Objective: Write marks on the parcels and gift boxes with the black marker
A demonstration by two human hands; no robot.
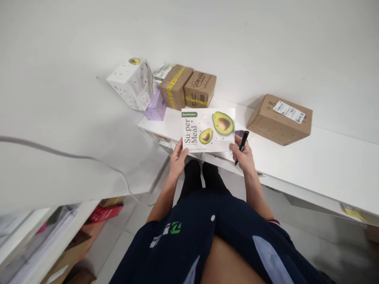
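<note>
A white Su-per Meal box [204, 142] printed with two halved avocados is held level over the front edge of the table; its depth does not show. My left hand [177, 159] grips its near left corner, thumb on top. At the near right corner, my right hand [245, 157] pinches the box with its thumb on the printed face. That same hand also carries a capped-looking black marker [242, 144], slanting up between thumb and fingers. A dark object [240, 133] lies partly hidden behind the right hand.
Two brown cartons [176, 88] with yellow tape stand by the wall, beside a purple box [156, 106] and a tall white avocado box [133, 85]. To the right sits a labelled carton [280, 120] on the white table [325, 165]. A grey cable [74, 154] hangs at left, above shelves.
</note>
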